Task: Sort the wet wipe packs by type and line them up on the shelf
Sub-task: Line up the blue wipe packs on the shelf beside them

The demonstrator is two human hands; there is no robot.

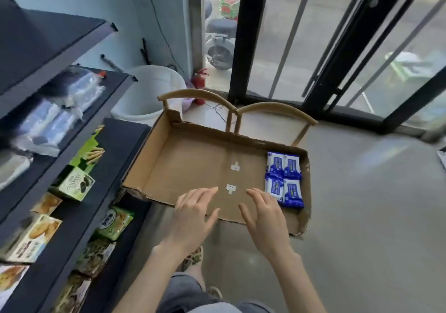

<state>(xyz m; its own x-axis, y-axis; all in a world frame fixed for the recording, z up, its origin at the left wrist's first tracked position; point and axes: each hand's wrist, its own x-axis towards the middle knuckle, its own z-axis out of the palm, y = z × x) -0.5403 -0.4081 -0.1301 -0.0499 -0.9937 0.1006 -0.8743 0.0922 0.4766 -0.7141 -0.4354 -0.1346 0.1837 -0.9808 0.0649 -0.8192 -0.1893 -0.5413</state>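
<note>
A shallow cardboard tray (193, 158) rests on two wooden chairs in front of me. Several blue-and-white wet wipe packs (284, 178) lie in a block at its right end. My left hand (195, 212) hovers over the tray's near edge with fingers spread and holds nothing. My right hand (264, 212) is beside it, fingers relaxed and empty, its fingertips just left of the packs. On the dark shelf unit (79, 141) at the left, plastic-wrapped blue-and-white packs (48, 124) lie on the middle shelf.
Green and yellow snack boxes (74, 184) fill the lower shelves. A white bucket (149, 93) and a red fire extinguisher (199, 81) stand behind the tray by the wall. Glass sliding doors (337, 47) run along the back. Grey floor lies to the right.
</note>
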